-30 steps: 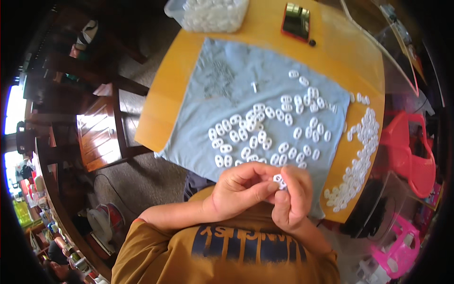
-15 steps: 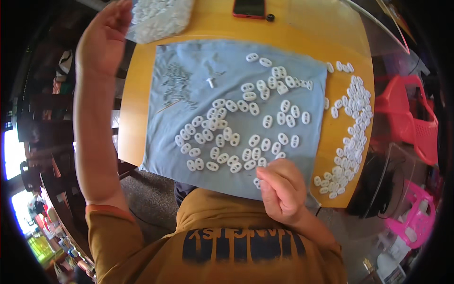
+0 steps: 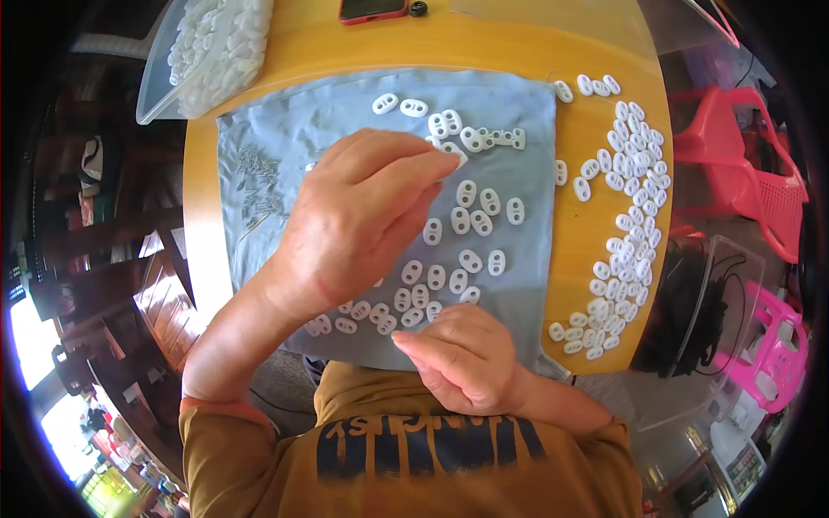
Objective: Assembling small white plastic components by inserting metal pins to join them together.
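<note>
My left hand (image 3: 358, 207) reaches over the blue-grey cloth (image 3: 518, 328). Its fingers are pinched together at a white oval two-holed piece (image 3: 453, 154); its hold is partly hidden. Low at the cloth's front edge, my right hand (image 3: 471, 358) is closed, thumb against the curled fingers. Whatever it may hold is hidden. Several similar oval pieces (image 3: 466, 193) lie scattered over the cloth around both hands. Close to the left fingertips is a white strip with holes (image 3: 503, 138). Thin grey metal pins (image 3: 259, 186) form a loose pile on the cloth's left, beside a thin stick (image 3: 253, 228).
More white oval pieces (image 3: 635, 207) run along the table's right side. A clear tub (image 3: 160, 95) of white pieces stands at the far left. Near the back are a red-cased phone (image 3: 373, 10) and a small black object (image 3: 418, 9). Red (image 3: 734, 164) and pink (image 3: 768, 354) plastic seats stand at right.
My left hand has swung from the tub's side to the middle of the cloth, reaching an oval piece. The right hand stays low and closed. The view has shifted, showing more of the tub.
</note>
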`<state>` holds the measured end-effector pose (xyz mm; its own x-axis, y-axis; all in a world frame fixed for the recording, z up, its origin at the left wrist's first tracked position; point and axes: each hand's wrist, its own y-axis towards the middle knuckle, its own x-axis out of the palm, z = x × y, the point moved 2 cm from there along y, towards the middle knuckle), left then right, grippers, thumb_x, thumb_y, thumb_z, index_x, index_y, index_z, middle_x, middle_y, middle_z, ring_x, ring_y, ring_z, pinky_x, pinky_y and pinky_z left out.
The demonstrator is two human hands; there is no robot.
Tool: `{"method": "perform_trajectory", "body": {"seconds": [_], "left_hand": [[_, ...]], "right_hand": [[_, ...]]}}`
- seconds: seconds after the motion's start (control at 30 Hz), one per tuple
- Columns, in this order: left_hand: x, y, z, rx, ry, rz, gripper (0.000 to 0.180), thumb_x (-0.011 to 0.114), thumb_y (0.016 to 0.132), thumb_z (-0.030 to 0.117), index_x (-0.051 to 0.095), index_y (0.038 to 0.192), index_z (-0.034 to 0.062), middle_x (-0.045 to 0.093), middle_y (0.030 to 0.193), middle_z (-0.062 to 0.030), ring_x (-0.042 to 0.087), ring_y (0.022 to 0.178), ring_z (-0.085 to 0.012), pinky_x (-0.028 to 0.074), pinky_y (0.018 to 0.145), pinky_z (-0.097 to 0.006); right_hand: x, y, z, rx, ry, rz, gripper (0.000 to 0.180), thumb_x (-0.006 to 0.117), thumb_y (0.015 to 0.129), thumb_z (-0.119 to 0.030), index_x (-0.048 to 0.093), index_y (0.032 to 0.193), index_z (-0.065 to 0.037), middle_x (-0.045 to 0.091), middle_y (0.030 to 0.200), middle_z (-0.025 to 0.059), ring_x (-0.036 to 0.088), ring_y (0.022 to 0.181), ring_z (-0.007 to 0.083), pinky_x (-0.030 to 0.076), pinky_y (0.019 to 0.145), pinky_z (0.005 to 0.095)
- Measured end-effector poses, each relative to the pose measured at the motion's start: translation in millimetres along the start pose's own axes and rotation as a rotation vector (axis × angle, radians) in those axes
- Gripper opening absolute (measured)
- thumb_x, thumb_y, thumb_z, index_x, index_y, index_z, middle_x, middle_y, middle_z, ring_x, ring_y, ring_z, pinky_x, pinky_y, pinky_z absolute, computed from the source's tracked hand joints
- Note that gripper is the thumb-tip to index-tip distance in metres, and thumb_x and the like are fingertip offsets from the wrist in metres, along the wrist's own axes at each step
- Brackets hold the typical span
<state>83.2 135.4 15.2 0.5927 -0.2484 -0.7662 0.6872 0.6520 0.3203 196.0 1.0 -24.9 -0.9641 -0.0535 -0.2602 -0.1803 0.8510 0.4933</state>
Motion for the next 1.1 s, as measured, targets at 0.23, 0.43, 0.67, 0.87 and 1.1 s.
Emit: {"method": "perform_trajectory", "body": {"seconds": [0.23, 0.43, 0.67, 0.87, 1.1], "left_hand": [[35.5, 38.4, -7.4, 0.038, 0.251, -0.025, 0.017, 0.066, 0.073, 0.009, 0.063, 0.089, 0.0052, 0.058, 0.088, -0.0084, 0.055, 0.086, -0.028, 0.043, 0.076, -0.039], [43.4, 45.5, -8.7, -0.008, 0.347, -0.087, 0.015, 0.066, 0.07, 0.009, 0.06, 0.083, 0.0074, 0.057, 0.087, -0.0048, 0.053, 0.088, -0.0249, 0.039, 0.08, -0.037], [37.3, 40.8, -6.4, 0.062, 0.255, 0.03, 0.014, 0.067, 0.069, 0.005, 0.058, 0.08, 0.0069, 0.06, 0.086, -0.0047, 0.056, 0.084, -0.0251, 0.039, 0.079, -0.035], [-8.1, -11.8, 22.9, -0.353, -0.304, 0.033, 0.014, 0.067, 0.07, -0.006, 0.059, 0.08, -0.0001, 0.062, 0.081, -0.0071, 0.058, 0.074, -0.0128, 0.046, 0.067, -0.026], [-26.1, -106.3, 36.3, -0.435, -0.856, 0.033, 0.015, 0.067, 0.069, -0.006, 0.061, 0.081, 0.0011, 0.062, 0.078, -0.0076, 0.059, 0.072, -0.0197, 0.046, 0.061, -0.029]], "right_hand": [[-3.2, -0.8, -0.1, 0.04, 0.038, -0.001, 0.036, 0.064, 0.066, 0.005, 0.058, 0.102, 0.002, 0.056, 0.072, 0.0057, 0.053, 0.06, 0.0207, 0.041, 0.053, 0.0315], [-4.1, -4.9, -0.3, 0.066, 0.042, 0.0, 0.036, 0.064, 0.066, 0.004, 0.058, 0.101, 0.002, 0.055, 0.072, 0.0059, 0.054, 0.061, 0.021, 0.041, 0.054, 0.0316], [-2.8, -2.3, -0.8, 0.06, 0.063, 0.057, 0.026, 0.061, 0.07, 0.007, 0.061, 0.097, 0.002, 0.057, 0.068, 0.0062, 0.052, 0.055, 0.0201, 0.04, 0.051, 0.0304], [-3.8, -1.9, 0.9, 0.071, 0.03, 0.036, 0.035, 0.061, 0.065, 0.006, 0.061, 0.099, 0.001, 0.057, 0.071, 0.0053, 0.053, 0.058, 0.0203, 0.04, 0.052, 0.0304], [4.6, 4.3, -3.4, 0.07, -0.038, -0.008, 0.033, 0.06, 0.062, 0.01, 0.063, 0.094, 0.002, 0.056, 0.069, 0.0052, 0.052, 0.055, 0.0196, 0.038, 0.049, 0.0297]]}}
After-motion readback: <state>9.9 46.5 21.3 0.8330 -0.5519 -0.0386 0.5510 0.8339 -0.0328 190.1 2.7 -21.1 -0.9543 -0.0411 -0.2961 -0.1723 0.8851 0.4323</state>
